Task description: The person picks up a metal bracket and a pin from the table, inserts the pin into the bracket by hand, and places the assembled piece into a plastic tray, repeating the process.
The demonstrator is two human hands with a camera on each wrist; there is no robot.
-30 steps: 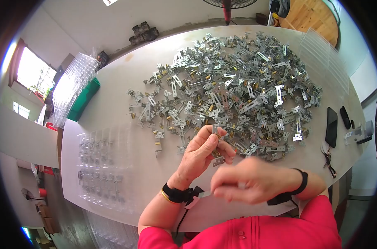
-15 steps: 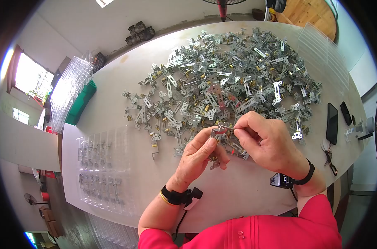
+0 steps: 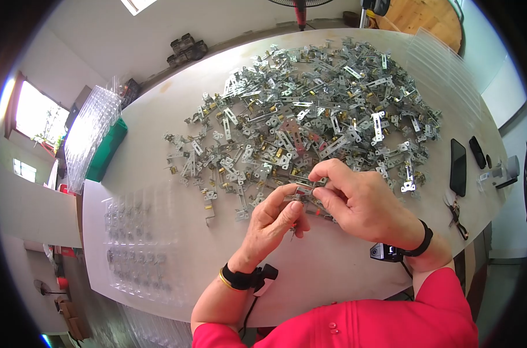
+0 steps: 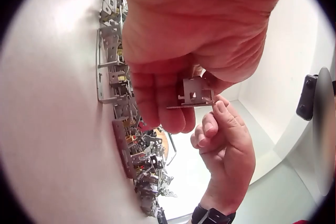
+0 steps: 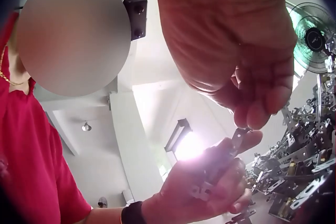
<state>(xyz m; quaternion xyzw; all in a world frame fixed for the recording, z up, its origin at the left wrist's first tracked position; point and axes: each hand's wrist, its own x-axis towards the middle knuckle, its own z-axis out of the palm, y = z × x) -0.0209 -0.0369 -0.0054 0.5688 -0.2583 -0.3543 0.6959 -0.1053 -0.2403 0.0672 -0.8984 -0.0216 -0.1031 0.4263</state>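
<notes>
Over the near edge of a heap of metal brackets [image 3: 298,104], my two hands meet. My left hand [image 3: 272,226] holds a small bent metal bracket [image 4: 195,91] between thumb and fingers; in the left wrist view it has a square cut-out and a flat flange. My right hand [image 3: 362,203] pinches the bracket's end with thumb and forefinger, its other fingers curled in. I cannot tell whether a separate small part sits between those right fingertips. In the right wrist view, a metal tab [image 5: 240,136] shows between both hands' fingertips.
Clear plastic trays [image 3: 139,249] with brackets in their slots lie at the left. Beyond them stand a green bin [image 3: 108,152] and stacked clear trays [image 3: 92,124]. At the right lie a black phone [image 3: 458,167] and snips [image 3: 456,217]. Another clear tray [image 3: 443,69] lies at the far right.
My right hand came up from near the chest to the bracket in my left hand and now pinches its end. My left hand has kept its hold; the head view has shifted slightly.
</notes>
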